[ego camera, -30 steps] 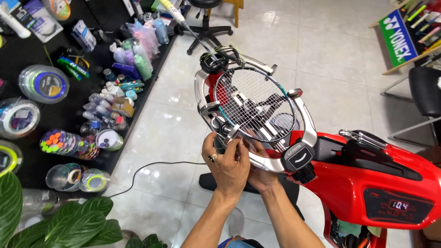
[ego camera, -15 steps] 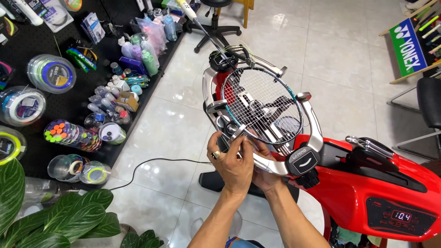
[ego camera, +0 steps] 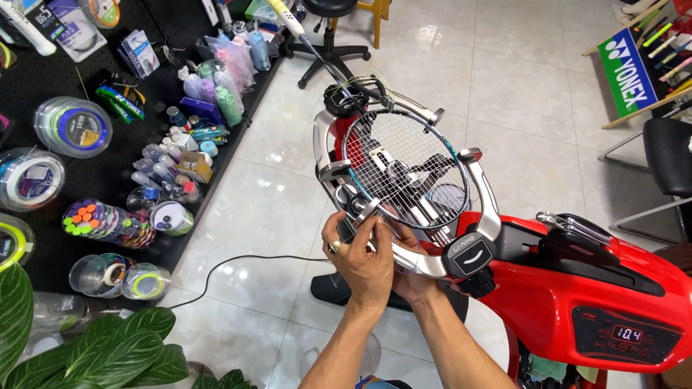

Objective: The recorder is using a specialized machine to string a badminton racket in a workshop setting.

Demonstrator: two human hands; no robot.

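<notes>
A badminton racket [ego camera: 404,169] lies clamped flat in the silver cradle [ego camera: 481,209] of a red stringing machine [ego camera: 577,295], with its handle [ego camera: 288,18] pointing away. Both my hands meet at the near-left rim of the racket head. My left hand [ego camera: 360,259], which wears a ring, lies on top with its fingers pinched on a thin string [ego camera: 386,232] at the frame, next to a side clamp [ego camera: 358,209]. My right hand [ego camera: 418,277] sits under it and under the cradle arm, mostly hidden, so its grip cannot be made out.
A black mat [ego camera: 43,86] on the left carries string reels [ego camera: 72,126], bottles [ego camera: 216,94] and tubs of small parts [ego camera: 101,220]. A black cable [ego camera: 238,261] crosses the tiled floor. A stool [ego camera: 328,29] stands beyond, a chair [ego camera: 667,166] at right, and plant leaves [ego camera: 108,353] at lower left.
My hands stay at the same spot on the racket rim, and only the fingers shift slightly. The view has drifted a little.
</notes>
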